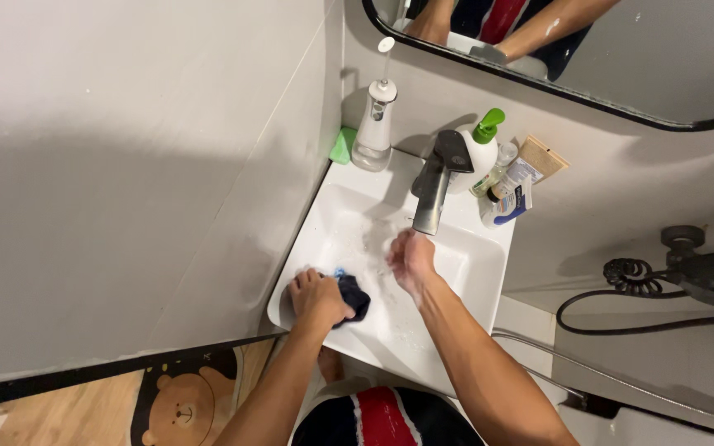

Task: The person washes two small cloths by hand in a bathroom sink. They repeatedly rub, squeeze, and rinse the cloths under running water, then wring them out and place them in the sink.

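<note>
Over sink (489,272): left hand (317,297) clamped on dark cloth (354,296); right hand (411,260) w/ fingers loosely curled, holding nothing, under tap (435,186).

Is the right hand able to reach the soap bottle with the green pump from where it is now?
Probably yes. The right hand is free under the faucet, and the soap bottle stands just behind the faucet on the sink ledge. Only the faucet partly stands between them.
</note>
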